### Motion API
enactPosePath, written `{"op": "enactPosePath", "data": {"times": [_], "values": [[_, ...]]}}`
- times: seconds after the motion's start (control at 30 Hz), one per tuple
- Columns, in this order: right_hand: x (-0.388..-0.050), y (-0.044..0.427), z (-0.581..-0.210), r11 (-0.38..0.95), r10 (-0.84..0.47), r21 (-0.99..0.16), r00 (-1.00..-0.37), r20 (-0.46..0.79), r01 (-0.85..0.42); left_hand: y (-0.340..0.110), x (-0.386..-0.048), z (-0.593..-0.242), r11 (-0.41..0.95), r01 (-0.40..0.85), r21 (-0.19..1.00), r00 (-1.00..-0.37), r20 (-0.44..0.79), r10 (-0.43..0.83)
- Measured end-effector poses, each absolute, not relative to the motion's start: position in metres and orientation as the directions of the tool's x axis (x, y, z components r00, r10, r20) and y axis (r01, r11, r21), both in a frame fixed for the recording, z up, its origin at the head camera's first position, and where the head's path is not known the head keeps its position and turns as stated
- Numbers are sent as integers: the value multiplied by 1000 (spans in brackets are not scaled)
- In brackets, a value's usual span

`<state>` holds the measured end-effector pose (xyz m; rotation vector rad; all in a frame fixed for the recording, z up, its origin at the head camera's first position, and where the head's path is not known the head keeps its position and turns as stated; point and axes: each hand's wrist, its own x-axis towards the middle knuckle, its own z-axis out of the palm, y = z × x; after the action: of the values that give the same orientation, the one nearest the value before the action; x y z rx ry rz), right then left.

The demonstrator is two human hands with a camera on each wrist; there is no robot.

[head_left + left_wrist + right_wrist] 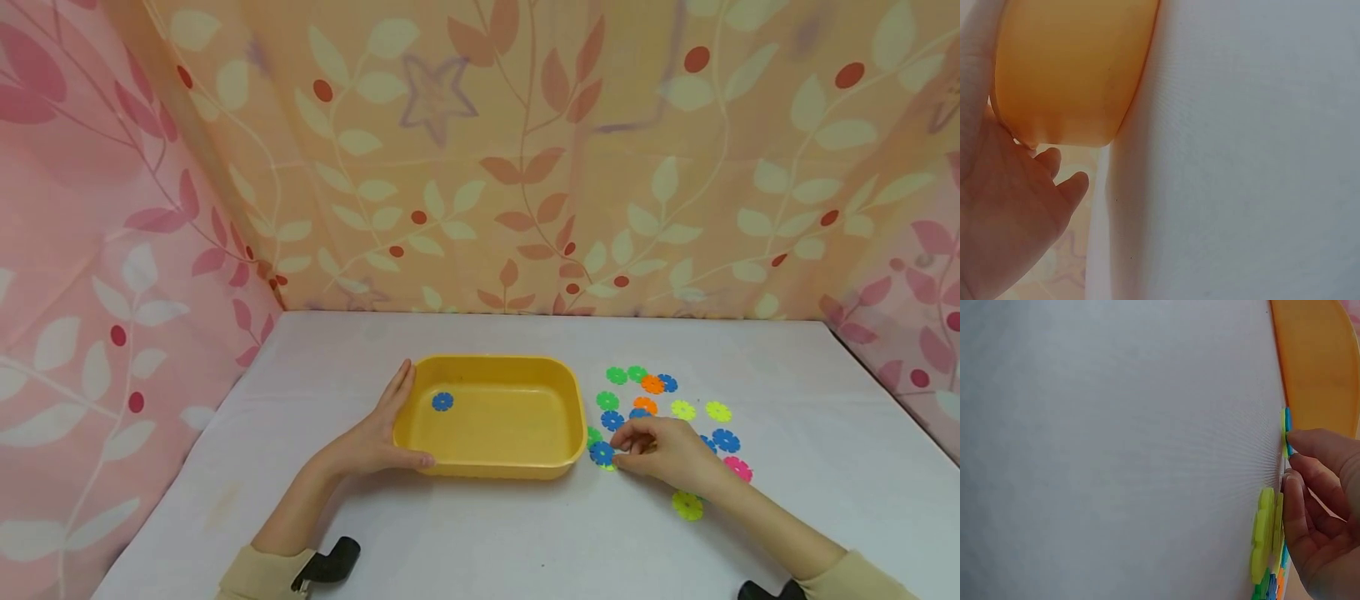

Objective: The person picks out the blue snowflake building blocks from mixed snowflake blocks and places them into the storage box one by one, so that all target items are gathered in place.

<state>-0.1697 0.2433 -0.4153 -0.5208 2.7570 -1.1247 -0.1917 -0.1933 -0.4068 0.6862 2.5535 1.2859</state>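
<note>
Blue disc (600, 455) lay at the fingertips of the right hand (666, 452), whether pinched I couldn't tell; probably light, stiff, best taken by its rim. Leftward, the left hand (375, 437) held the tray (495, 421).

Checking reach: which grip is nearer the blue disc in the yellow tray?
Left. The left grip holds the tray at its left end, near the disc; the right grip is past the tray's right end.

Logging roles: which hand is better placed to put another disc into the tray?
The right hand, probably: it touches a blue disc beside the tray; the left hand grips the tray's opposite end.
</note>
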Motion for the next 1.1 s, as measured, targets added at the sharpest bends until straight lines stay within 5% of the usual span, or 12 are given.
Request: {"op": "enactPosePath", "data": {"times": [0.7, 1.1], "values": [[-169, 241, -416, 718, -370, -600, -924, 101, -353, -193, -191, -406, 513, 300, 805, -873, 16, 487], [-168, 245, -412, 705, -306, -643, -946, 105, -300, -193, -192, -408, 512, 298, 805, -875, 17, 483]]}}
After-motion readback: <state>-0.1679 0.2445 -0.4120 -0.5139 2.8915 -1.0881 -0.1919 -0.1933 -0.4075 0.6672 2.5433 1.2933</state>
